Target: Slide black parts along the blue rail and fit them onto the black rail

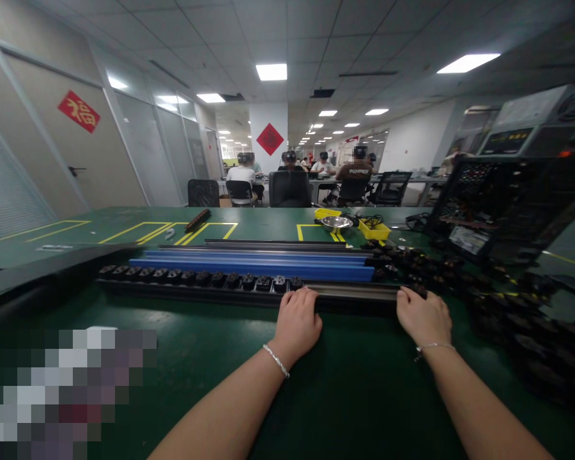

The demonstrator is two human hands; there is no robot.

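A long black power strip rail (196, 294) lies across the green table in front of me, with a row of black socket modules (218, 279) along its left and middle part. The channel of the rail lies bare to the right of them. My left hand (299, 319) is closed over the front edge of the rail, its fingertips at the last module of the row. At the rail's right end, my right hand (426, 316) is closed with its thumb at the channel; a small black module (416, 291) shows by its fingers, partly hidden.
Blue rails (259, 265) lie just behind the strip. Loose black modules (527, 326) are heaped at the right, by an open computer case (489, 211). Beyond are a metal bowl (337, 222) and a yellow bin (374, 229). A pixelated object (67, 390) lies front left. People sit farther back.
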